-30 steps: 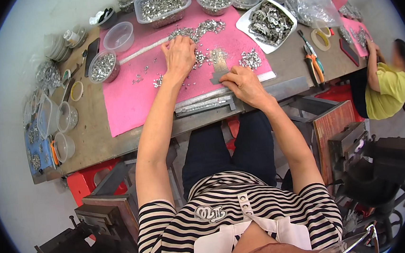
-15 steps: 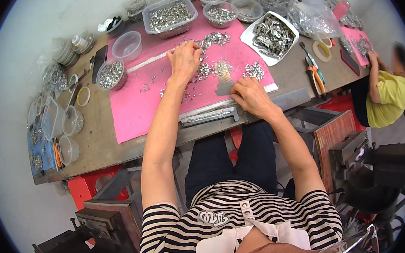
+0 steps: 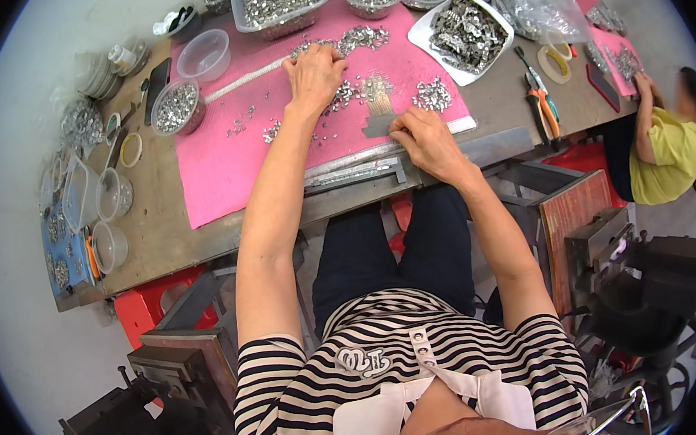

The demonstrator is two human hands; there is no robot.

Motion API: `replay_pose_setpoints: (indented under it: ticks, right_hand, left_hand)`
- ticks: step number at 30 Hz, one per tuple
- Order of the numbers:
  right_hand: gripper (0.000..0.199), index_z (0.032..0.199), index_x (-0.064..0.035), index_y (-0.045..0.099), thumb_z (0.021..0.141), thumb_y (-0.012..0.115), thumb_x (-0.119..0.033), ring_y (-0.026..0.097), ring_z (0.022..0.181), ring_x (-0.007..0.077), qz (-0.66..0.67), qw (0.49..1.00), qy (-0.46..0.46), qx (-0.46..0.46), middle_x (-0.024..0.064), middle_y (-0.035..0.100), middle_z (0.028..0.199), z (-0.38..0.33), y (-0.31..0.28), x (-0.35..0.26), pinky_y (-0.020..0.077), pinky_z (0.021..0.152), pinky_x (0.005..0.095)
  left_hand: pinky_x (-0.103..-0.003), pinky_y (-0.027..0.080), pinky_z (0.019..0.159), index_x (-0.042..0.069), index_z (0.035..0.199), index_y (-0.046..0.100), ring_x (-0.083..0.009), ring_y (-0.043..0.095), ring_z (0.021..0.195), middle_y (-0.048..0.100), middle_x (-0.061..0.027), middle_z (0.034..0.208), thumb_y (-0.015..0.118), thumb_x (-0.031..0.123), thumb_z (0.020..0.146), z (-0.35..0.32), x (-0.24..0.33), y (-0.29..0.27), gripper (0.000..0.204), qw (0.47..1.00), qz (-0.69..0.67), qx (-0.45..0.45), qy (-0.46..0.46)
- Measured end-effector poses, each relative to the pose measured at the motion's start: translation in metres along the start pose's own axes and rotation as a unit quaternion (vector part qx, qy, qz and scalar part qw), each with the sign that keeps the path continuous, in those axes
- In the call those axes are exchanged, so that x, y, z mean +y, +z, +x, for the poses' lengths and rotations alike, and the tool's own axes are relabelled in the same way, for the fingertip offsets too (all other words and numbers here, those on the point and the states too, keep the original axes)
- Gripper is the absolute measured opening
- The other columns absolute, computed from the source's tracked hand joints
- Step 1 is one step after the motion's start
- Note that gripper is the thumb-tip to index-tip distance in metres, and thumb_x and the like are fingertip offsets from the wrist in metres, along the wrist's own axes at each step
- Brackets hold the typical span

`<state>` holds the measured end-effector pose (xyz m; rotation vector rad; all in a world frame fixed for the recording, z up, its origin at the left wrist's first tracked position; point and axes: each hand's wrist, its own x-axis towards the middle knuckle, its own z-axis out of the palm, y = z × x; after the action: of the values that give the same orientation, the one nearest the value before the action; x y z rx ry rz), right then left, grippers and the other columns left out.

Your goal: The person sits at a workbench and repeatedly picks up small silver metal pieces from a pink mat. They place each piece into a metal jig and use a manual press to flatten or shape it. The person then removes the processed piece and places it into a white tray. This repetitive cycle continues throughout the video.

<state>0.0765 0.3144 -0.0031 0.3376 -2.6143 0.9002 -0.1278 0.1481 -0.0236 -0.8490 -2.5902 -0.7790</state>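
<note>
On a pink ribbed mat (image 3: 214,183) my left hand (image 3: 314,79) bends over small shiny metal pieces (image 3: 362,38). Its fingers are curled together, and whatever is between their tips is hidden. My right hand (image 3: 434,144) rests at the mat's near side with thumb and fingers pinched, touching or just beside the end of a flat grey strip (image 3: 378,126); I cannot make out what it grips. Above the strip lies a tan, finely lined band (image 3: 378,101). Loose metal pieces (image 3: 431,95) are heaped right of this band. Nearer me lies a metal caliper-like tool (image 3: 353,176).
Behind the mat stand a clear tub of metal pieces (image 3: 281,6) and a white tray of darker ones (image 3: 465,36). A clear cup of pieces (image 3: 178,108) is at left. Pliers (image 3: 546,112) and tape rolls (image 3: 553,64) lie right. A person in yellow (image 3: 670,151) works beyond.
The whole view has shifted, with the table sitting higher in the picture. Both hands keep nearly the same places over the mat, their fingers still curled.
</note>
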Motion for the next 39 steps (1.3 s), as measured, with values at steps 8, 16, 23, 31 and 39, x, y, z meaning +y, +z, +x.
replay_pose_setpoints:
  ticks: [8, 16, 23, 31, 39]
  right_hand:
    - [0.006, 0.092, -0.0005, 0.064, 0.092, 0.068, -0.004, 0.06, 0.085, 0.0298, 0.154, 0.987, 0.016, 0.032, 0.011, 0.063, 0.089, -0.019, 0.009, -0.04, 0.045, 0.08, 0.0398]
    - [0.006, 0.091, 0.0004, 0.064, 0.09, 0.069, -0.002, 0.06, 0.086, 0.0299, 0.141, 0.988, -0.005, 0.056, 0.0113, 0.063, 0.091, -0.026, 0.026, -0.045, 0.0463, 0.082, 0.0414]
    - [0.007, 0.091, -0.0022, 0.065, 0.088, 0.071, -0.002, 0.062, 0.088, 0.0285, 0.053, 0.995, -0.054, 0.07, 0.0095, 0.064, 0.093, -0.026, 0.029, -0.049, 0.046, 0.08, 0.0401]
    - [0.012, 0.099, -0.0039, 0.071, 0.087, 0.073, 0.0, 0.066, 0.088, 0.0272, 0.058, 0.991, -0.08, 0.092, 0.0088, 0.07, 0.095, -0.033, 0.021, -0.042, 0.0483, 0.081, 0.0361]
    - [0.007, 0.099, -0.0031, 0.071, 0.093, 0.07, -0.004, 0.063, 0.079, 0.0249, 0.137, 0.968, 0.125, 0.171, 0.0083, 0.068, 0.087, -0.041, 0.016, -0.023, 0.0488, 0.074, 0.0343]
  left_hand:
    - [-0.051, 0.035, 0.094, 0.011, 0.099, 0.073, -0.029, 0.066, 0.099, 0.072, -0.01, 0.098, 0.069, 0.023, 0.09, 0.003, -0.001, 0.001, 0.015, 1.0, 0.003, -0.017, -0.007]
    - [-0.051, 0.046, 0.087, 0.004, 0.09, 0.064, -0.036, 0.067, 0.091, 0.071, -0.0169, 0.093, 0.064, 0.01, 0.091, -0.002, 0.001, -0.007, 0.006, 0.984, -0.171, 0.044, -0.019]
    - [-0.04, 0.055, 0.073, 0.001, 0.1, 0.069, -0.0311, 0.07, 0.079, 0.072, -0.0175, 0.089, 0.066, 0.007, 0.093, -0.014, -0.009, -0.011, 0.01, 0.989, -0.117, 0.075, 0.054]
    - [-0.042, 0.051, 0.082, 0.002, 0.099, 0.071, -0.0322, 0.067, 0.086, 0.07, -0.014, 0.088, 0.068, 0.007, 0.091, -0.069, 0.025, -0.066, 0.01, 0.978, -0.203, -0.037, 0.041]
    - [-0.044, 0.036, 0.097, 0.009, 0.093, 0.071, -0.0264, 0.061, 0.095, 0.064, -0.0063, 0.09, 0.071, 0.012, 0.09, -0.124, 0.041, -0.065, 0.005, 0.988, -0.109, -0.074, 0.085]
